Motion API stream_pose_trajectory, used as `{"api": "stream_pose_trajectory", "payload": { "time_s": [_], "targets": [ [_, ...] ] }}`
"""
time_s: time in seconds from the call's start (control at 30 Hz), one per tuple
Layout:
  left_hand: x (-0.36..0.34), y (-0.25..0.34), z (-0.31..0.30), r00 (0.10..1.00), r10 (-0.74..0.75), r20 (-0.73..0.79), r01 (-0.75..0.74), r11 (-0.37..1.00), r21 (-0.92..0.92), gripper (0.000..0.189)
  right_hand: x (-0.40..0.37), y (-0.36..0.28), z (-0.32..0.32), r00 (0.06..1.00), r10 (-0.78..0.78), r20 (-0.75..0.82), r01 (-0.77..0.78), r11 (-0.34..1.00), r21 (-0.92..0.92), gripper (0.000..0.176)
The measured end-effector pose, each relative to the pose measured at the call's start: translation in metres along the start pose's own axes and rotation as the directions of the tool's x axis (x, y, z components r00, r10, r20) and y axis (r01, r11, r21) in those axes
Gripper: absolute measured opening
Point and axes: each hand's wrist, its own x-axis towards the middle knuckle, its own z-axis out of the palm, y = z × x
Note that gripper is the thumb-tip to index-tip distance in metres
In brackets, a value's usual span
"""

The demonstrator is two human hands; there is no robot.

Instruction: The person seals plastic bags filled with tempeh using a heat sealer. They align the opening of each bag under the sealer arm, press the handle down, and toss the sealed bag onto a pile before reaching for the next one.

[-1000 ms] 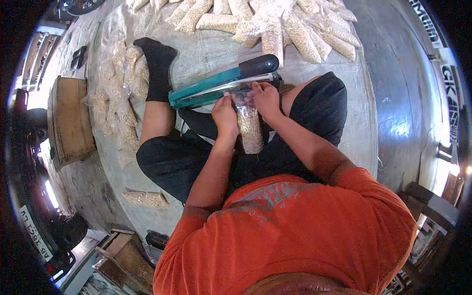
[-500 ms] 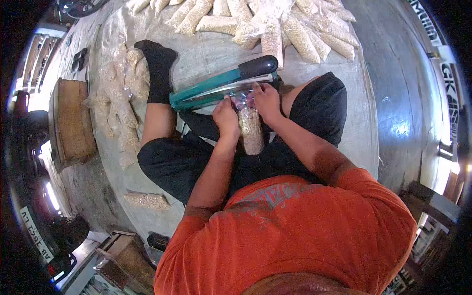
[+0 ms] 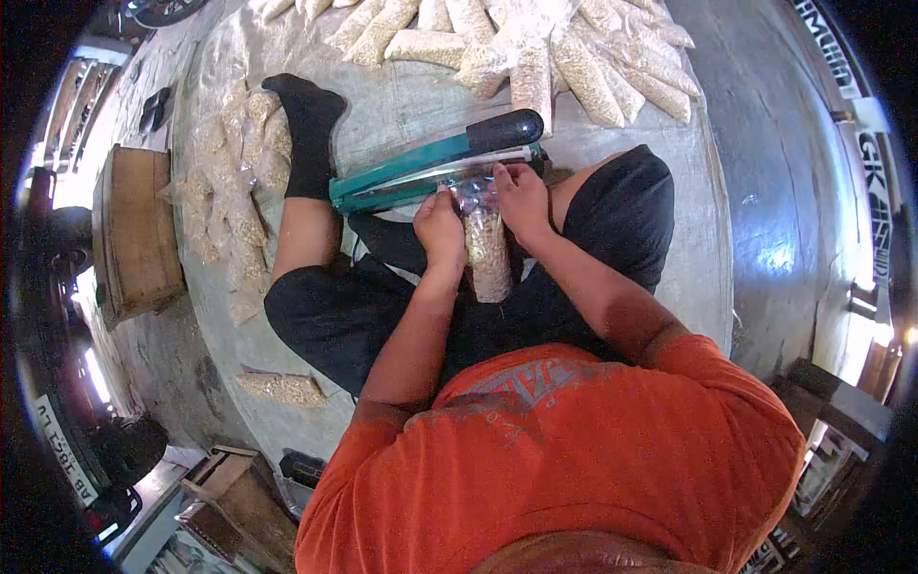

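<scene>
Between my legs a clear plastic bag (image 3: 487, 253) stands part filled with pale, grain-like pieces. My left hand (image 3: 440, 230) pinches the left side of its open top, and my right hand (image 3: 524, 199) pinches the right side. The bag's mouth lies at the front edge of a green hand impulse sealer (image 3: 397, 174). The sealer's arm, with a black handle (image 3: 504, 132), is raised a little above its base. Part of the base is hidden behind the bag and my hands.
Many filled bags (image 3: 583, 77) are heaped at the far side of the pale mat (image 3: 402, 105). More bags (image 3: 229, 172) lie beyond my left foot, and one bag (image 3: 280, 388) rests by my left knee. A wooden box (image 3: 141, 230) stands left of the mat.
Both hands keep their pinch on the bag's top, with hardly any movement. The whole view has shifted very slightly.
</scene>
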Motion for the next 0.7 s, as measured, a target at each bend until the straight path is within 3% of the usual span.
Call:
{"api": "stream_pose_trajectory", "payload": {
  "time_s": [0.1,0.13,0.2,0.27,0.3,0.37,0.43,0.47,0.5,0.6,0.7],
  "targets": [
    [0.006,-0.009,-0.002,1.0,-0.031,0.003,0.031,0.994,-0.105,0.022,0.003,0.003,0.0,0.996,0.085,0.039,-0.085,0.996,0.015,0.037],
    [0.006,-0.008,-0.001,1.0,-0.031,0.003,0.032,0.994,-0.102,0.022,0.006,0.008,0.0,0.988,0.117,0.097,-0.128,0.986,0.11,0.033],
    [0.007,-0.006,0.003,0.993,-0.055,-0.109,0.041,0.991,-0.128,0.02,0.009,0.012,0.002,0.977,0.142,0.157,-0.173,0.964,0.204,0.03],
    [0.02,-0.015,-0.002,0.996,0.003,-0.086,-0.007,0.998,-0.056,0.018,0.009,0.013,0.005,0.973,0.181,0.143,-0.209,0.956,0.207,0.028],
    [0.022,-0.013,-0.002,0.997,0.057,-0.059,-0.057,0.998,0.014,0.016,0.008,0.008,0.004,0.973,0.182,0.143,-0.209,0.956,0.207,0.028],
    [0.019,-0.011,-0.001,0.998,0.02,-0.066,-0.02,1.0,0.009,0.016,0.007,-0.003,0.0,0.984,0.13,0.119,-0.136,0.99,0.036,0.025],
    [0.012,0.005,0.004,0.997,-0.012,-0.072,0.012,1.0,0.003,0.015,0.006,-0.005,0.001,0.977,0.164,0.134,-0.183,0.972,0.145,0.026],
    [0.008,0.013,0.006,0.994,-0.085,-0.073,0.076,0.991,-0.113,0.015,0.005,-0.006,0.002,0.968,0.199,0.152,-0.232,0.94,0.25,0.027],
    [0.007,0.017,0.007,0.986,-0.156,-0.065,0.137,0.964,-0.227,0.014,0.008,0.001,0.004,0.969,0.196,0.152,-0.23,0.94,0.253,0.027],
    [0.015,0.013,0.006,0.986,-0.143,-0.081,0.112,0.947,-0.301,0.015,0.01,0.008,0.005,0.984,0.107,0.142,-0.122,0.987,0.107,0.028],
    [0.014,0.012,0.002,0.99,-0.124,-0.06,0.105,0.962,-0.253,0.016,0.009,0.003,0.004,0.986,0.088,0.138,-0.106,0.986,0.131,0.028]
  ]
}}
